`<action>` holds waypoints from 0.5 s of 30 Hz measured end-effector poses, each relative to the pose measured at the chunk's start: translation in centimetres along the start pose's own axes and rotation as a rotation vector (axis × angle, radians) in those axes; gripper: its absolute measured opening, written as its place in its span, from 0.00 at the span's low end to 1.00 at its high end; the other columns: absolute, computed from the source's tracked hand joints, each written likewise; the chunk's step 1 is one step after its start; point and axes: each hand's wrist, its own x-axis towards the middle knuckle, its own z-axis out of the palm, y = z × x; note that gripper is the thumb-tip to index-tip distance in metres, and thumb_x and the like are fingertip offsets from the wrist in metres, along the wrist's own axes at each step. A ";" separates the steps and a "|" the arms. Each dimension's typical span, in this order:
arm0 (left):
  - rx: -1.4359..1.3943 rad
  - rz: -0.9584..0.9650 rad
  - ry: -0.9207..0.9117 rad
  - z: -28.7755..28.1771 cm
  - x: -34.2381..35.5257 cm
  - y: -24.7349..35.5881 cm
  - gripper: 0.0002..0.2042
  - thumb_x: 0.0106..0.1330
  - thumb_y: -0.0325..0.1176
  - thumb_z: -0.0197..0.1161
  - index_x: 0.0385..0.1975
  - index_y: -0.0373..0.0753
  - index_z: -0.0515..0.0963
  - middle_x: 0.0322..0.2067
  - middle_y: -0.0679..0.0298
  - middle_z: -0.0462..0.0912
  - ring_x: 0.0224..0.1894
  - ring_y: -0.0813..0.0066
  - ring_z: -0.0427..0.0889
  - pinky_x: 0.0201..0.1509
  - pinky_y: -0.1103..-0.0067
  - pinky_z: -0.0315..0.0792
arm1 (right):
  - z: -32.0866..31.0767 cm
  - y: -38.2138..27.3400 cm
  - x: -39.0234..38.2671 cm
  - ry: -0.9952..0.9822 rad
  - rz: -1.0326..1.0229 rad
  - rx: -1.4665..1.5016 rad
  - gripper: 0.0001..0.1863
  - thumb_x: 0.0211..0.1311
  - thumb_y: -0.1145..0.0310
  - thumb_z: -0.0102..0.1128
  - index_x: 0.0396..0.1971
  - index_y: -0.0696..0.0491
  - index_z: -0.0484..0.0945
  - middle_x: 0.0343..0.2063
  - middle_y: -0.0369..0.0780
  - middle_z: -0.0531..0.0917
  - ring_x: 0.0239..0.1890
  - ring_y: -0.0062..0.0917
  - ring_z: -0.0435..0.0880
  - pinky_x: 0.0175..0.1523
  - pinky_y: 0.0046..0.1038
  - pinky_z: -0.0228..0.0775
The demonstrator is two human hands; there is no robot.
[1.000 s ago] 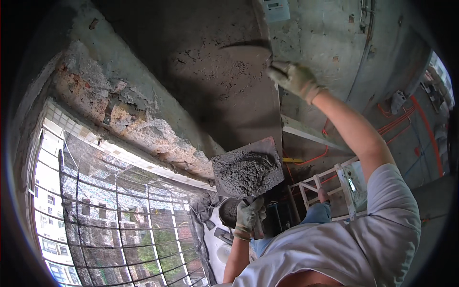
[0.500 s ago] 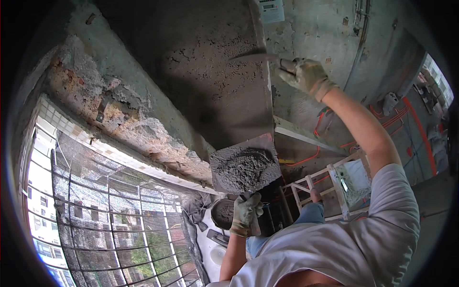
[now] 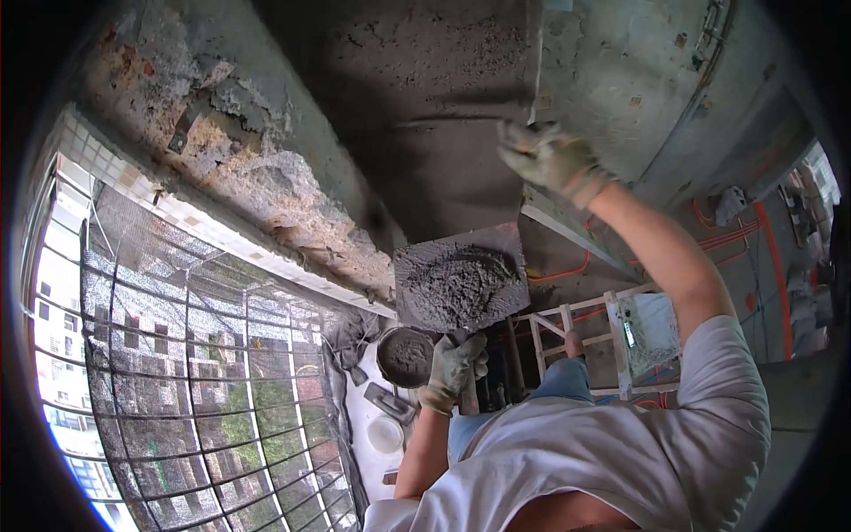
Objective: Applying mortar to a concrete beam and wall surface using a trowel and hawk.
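My gloved left hand (image 3: 454, 368) is closed on the handle of a square board (image 3: 404, 273) below the wall section, heaped with wet grey mortar (image 3: 456, 279). My gloved right hand (image 3: 541, 160) is raised, closed on the handle of a trowel (image 3: 461, 121), its thin blade edge-on and smeared by motion against the dark, freshly coated wall section (image 3: 408, 177). A bucket of mortar (image 3: 408, 355) stands just left of my left hand, with a hand float (image 3: 390, 403) and a white round container (image 3: 384, 434) near it.
A crumbling masonry strip (image 3: 266, 195) runs above a barred, meshed window (image 3: 195, 372) on the left. A wooden frame (image 3: 618, 350) stands by my legs on the right. Orange conduits (image 3: 771, 257) run over the floor, and pipes (image 3: 700, 66) climb the bare right wall (image 3: 620, 106).
My right hand with the trowel has moved down on the coated wall section. The board in my left hand appears higher in the picture, and the view has shifted.
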 end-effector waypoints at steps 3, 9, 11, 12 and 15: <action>-0.036 -0.003 -0.031 0.3 0.3 -0.5 0.04 0.64 0.31 0.65 0.33 0.41 0.77 0.21 0.67 0.76 0.16 0.77 0.72 0.20 0.80 0.68 | 2.9 -3.1 2.6 -0.221 0.217 0.135 0.21 0.64 0.41 0.54 0.39 0.42 0.86 0.23 0.41 0.86 0.24 0.35 0.86 0.31 0.37 0.79; -0.052 -0.002 -0.009 0.0 -0.8 -0.5 0.03 0.64 0.30 0.64 0.33 0.41 0.78 0.21 0.68 0.76 0.16 0.78 0.72 0.19 0.80 0.68 | 0.6 1.3 4.2 -0.341 0.390 0.480 0.25 0.65 0.41 0.52 0.42 0.47 0.83 0.27 0.46 0.85 0.34 0.42 0.86 0.42 0.39 0.78; -0.065 0.015 -0.024 0.4 -0.9 -0.2 0.04 0.64 0.30 0.65 0.33 0.40 0.78 0.20 0.68 0.76 0.17 0.78 0.72 0.19 0.80 0.68 | 1.0 5.5 0.4 -0.297 0.317 0.385 0.23 0.66 0.43 0.53 0.42 0.47 0.83 0.28 0.45 0.85 0.34 0.40 0.86 0.41 0.38 0.78; -0.078 0.026 -0.032 0.4 -0.6 -0.1 0.04 0.63 0.31 0.65 0.32 0.40 0.78 0.20 0.67 0.76 0.17 0.78 0.73 0.20 0.80 0.68 | 1.1 7.0 -1.3 -0.259 0.244 0.297 0.21 0.66 0.45 0.53 0.43 0.46 0.83 0.30 0.44 0.86 0.34 0.39 0.86 0.40 0.36 0.79; 0.023 0.057 0.047 -0.4 0.2 -0.3 0.05 0.62 0.31 0.66 0.31 0.39 0.78 0.20 0.66 0.77 0.17 0.77 0.73 0.20 0.80 0.69 | -2.7 5.8 -4.7 -0.146 0.266 0.459 0.16 0.65 0.51 0.58 0.42 0.45 0.83 0.32 0.40 0.86 0.33 0.34 0.86 0.37 0.33 0.78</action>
